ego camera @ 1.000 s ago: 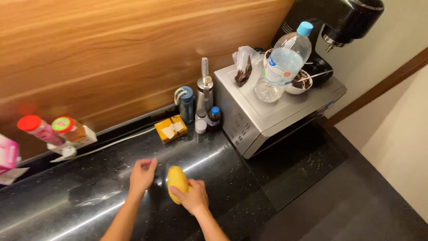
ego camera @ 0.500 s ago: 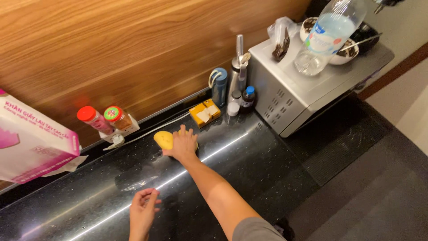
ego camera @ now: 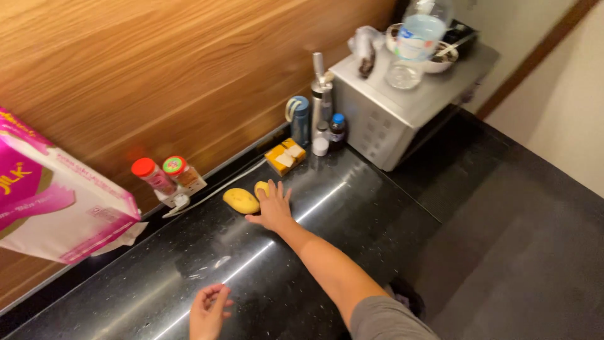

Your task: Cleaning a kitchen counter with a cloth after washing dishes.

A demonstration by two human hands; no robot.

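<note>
Reaching far across the black countertop (ego camera: pixel 377 208), the right hand (ego camera: pixel 272 208) lay flat with fingers spread, covering a small yellow piece (ego camera: pixel 260 187) just right of a yellow mango (ego camera: pixel 241 200). The left hand (ego camera: pixel 207 310) hovered near, fingers loosely curled, holding nothing. Two spice jars (ego camera: pixel 165 174) stood farther left.

We are looking down at a home kitchen. A glossy black stone countertop (ego camera: pixel 377 208) runs along a warm wood-panelled wall (ego camera: pixel 157 69). A silver metal microwave oven (ego camera: pixel 402 107) sits on it, carrying a clear plastic water bottle (ego camera: pixel 420 31) and a bowl (ego camera: pixel 440 56). Two red-capped spice jars (ego camera: pixel 165 175), a tall steel dispenser bottle (ego camera: pixel 321 94) and a yellow packet (ego camera: pixel 285 156) line the wall.
</note>
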